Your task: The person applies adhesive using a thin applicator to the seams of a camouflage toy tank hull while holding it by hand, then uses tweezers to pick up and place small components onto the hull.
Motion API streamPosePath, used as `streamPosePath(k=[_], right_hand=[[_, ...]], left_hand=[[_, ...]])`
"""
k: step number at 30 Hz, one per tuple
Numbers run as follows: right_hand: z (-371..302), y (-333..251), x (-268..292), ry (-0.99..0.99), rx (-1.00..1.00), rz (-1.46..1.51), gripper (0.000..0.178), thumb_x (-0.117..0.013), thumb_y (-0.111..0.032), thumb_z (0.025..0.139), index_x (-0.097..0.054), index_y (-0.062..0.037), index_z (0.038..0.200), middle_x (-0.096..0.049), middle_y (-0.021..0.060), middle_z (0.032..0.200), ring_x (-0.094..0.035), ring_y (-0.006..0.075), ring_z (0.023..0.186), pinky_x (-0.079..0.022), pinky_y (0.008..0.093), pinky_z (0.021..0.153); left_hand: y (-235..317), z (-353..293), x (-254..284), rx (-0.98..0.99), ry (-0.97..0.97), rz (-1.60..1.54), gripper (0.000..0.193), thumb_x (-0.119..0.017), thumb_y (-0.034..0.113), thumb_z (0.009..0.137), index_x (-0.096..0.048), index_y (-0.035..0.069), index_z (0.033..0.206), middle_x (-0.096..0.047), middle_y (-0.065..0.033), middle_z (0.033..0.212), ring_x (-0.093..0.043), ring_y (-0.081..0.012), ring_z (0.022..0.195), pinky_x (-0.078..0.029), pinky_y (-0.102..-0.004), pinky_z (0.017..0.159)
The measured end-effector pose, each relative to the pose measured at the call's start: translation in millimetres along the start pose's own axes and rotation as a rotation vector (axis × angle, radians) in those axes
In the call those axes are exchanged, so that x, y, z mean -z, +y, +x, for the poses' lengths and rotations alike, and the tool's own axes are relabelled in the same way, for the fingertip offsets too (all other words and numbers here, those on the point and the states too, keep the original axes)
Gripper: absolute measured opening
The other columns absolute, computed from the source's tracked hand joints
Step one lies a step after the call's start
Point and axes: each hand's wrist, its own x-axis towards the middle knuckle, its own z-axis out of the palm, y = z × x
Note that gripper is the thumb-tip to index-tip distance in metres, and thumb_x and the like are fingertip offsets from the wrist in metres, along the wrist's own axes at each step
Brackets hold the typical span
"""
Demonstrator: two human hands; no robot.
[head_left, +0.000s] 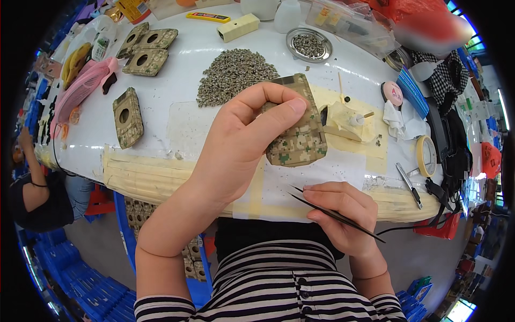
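My left hand [241,134] is closed on a camouflage-patterned flat case [300,139], thumb across its near face. The case is held up over the middle of the table, tilted, its lower part showing below my fingers. Just below and to the right, my right hand [346,212] grips dark pointed tweezers [335,214], their two tips slightly apart and not touching the case. Behind the case lies a heap of small metallic parts [233,75]. One similar camouflage case [128,118] with a round hole lies at the left, and several more [147,60] lie farther back.
A round metal dish [309,45] of small parts stands at the back. To the right are a tape-wrapped block [351,122], a roll of tape [426,156] and a utility knife [409,185]. A pink hair dryer-like object [80,96] lies left. Another person [43,188] sits at far left.
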Motion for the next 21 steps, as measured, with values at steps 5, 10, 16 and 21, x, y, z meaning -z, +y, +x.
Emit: streamPosePath(k=[5,10,16,21], right_hand=[[-5,6,-1,0.0,0.143,-0.128,0.027,-0.076,-0.009,0.07,-0.067,-0.0016,0.095,-0.067,0.012,0.092,-0.067,0.024,0.08,-0.055,0.0306,0.066],[-8,10,-8,-0.038,0.375,-0.362,0.026,-0.075,-0.014,0.071,-0.066,-0.0016,0.092,-0.067,0.012,0.09,-0.067,0.023,0.081,-0.056,0.0301,0.066],[-6,9,-9,-0.049,0.427,-0.396,0.024,-0.074,-0.016,0.073,-0.066,-0.0028,0.091,-0.067,0.0107,0.089,-0.067,0.0216,0.081,-0.057,0.03,0.068],[-6,10,-12,-0.036,0.456,-0.376,0.023,-0.074,-0.017,0.074,-0.066,-0.0036,0.091,-0.067,0.0096,0.088,-0.067,0.021,0.081,-0.057,0.0305,0.07]], left_hand=[[2,-1,-1,-0.001,0.011,0.006,0.014,-0.053,0.014,0.093,-0.056,0.002,0.099,-0.064,-0.0093,0.095,-0.066,-0.0205,0.093,-0.055,-0.0292,0.077],[1,-1,-1,-0.007,0.014,0.006,0.013,-0.054,0.014,0.092,-0.057,0.002,0.099,-0.065,-0.0088,0.094,-0.067,-0.0212,0.093,-0.055,-0.0295,0.077],[1,-1,-2,-0.012,0.031,0.008,0.013,-0.054,0.015,0.093,-0.057,0.002,0.098,-0.065,-0.0086,0.094,-0.067,-0.022,0.092,-0.055,-0.0297,0.077],[1,-1,-2,-0.006,0.027,0.008,0.013,-0.054,0.014,0.093,-0.057,0.002,0.098,-0.065,-0.0093,0.093,-0.067,-0.0216,0.092,-0.055,-0.0292,0.077]])
